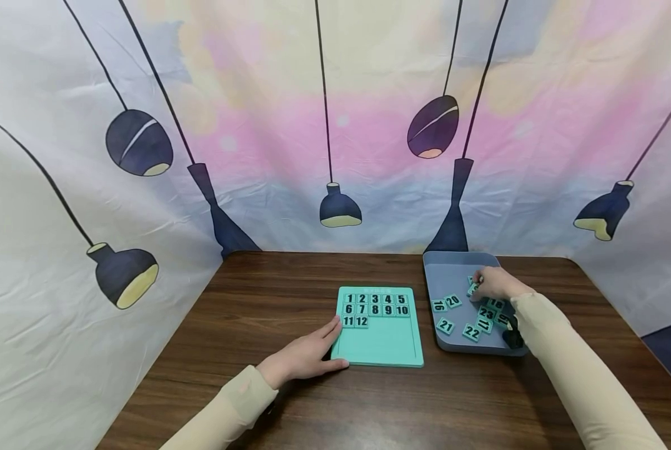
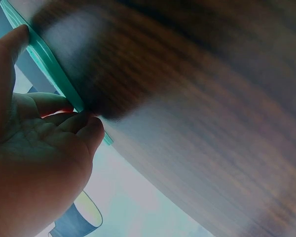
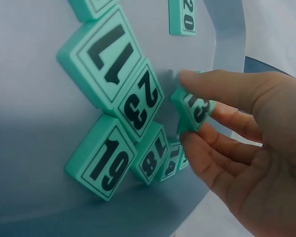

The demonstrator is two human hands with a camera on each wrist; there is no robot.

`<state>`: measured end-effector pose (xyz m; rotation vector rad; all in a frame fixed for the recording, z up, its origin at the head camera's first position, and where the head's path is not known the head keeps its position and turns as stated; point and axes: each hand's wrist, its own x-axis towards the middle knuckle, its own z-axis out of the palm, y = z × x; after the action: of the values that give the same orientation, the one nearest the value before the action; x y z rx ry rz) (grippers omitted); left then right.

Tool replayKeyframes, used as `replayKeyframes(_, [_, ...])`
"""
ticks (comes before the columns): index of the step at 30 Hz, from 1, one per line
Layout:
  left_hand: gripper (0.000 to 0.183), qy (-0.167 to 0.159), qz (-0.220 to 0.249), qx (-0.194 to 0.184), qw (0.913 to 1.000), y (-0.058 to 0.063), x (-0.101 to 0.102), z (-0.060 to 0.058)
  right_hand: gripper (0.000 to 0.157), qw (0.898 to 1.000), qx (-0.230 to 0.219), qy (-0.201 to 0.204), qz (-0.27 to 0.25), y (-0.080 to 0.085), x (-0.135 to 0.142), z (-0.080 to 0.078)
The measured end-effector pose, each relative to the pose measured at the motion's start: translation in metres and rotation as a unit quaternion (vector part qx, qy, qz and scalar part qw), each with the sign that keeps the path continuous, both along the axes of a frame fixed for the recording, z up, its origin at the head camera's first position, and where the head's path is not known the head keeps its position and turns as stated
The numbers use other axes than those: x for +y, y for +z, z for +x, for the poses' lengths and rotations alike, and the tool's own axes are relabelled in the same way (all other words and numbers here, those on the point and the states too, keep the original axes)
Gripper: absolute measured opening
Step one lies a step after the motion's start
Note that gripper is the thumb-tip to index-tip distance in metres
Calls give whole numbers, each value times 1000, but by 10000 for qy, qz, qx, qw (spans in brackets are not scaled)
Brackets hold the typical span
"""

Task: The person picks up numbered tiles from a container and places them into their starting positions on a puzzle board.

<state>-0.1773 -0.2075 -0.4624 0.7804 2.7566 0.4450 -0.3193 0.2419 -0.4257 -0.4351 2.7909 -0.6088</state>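
My left hand [image 1: 304,355] rests at the left edge of a turquoise number board [image 1: 392,344], fingers along the side and thumb at the near corner. Tiles numbered 1 to 12 sit in order in the board's upper rows. Over the tray on the right, my right hand [image 1: 500,283] pinches a turquoise number tile [image 3: 195,109] between thumb and fingers; a 3 shows on it, the rest partly covered by the thumb. Close by in the right wrist view lie the 23 tile [image 3: 139,101], the 17 tile [image 3: 106,54] and the 19 tile [image 3: 106,160].
A blue-grey tray [image 1: 453,265] holds several loose tiles, among them the 21 tile [image 1: 445,325], the 22 tile [image 1: 472,332] and the 20 tile [image 1: 452,301]. The brown wooden table [image 1: 279,294] ends at a printed curtain [image 1: 279,206] behind.
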Motion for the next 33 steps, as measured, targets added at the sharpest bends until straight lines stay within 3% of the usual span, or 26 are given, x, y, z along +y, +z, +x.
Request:
replayKeyframes(8, [88,-49,0,11,10000,-1,0,-1,24,9997,41,-22,-252,4,-2,2])
replayKeyframes(13, [89,-50,-35,41,10000,-1,-1,-1,28,9964,-3,-91,-844,15,-6,8])
replayKeyframes(23, [89,-4,-74,1,10000,-2,-1,1,36,9774,-221,-312,-2081,23,-34,17])
replayKeyframes(33, [89,-14,-107,102,9999,0,0,0,34,9591,-647,-214,-2749,22,-90,41])
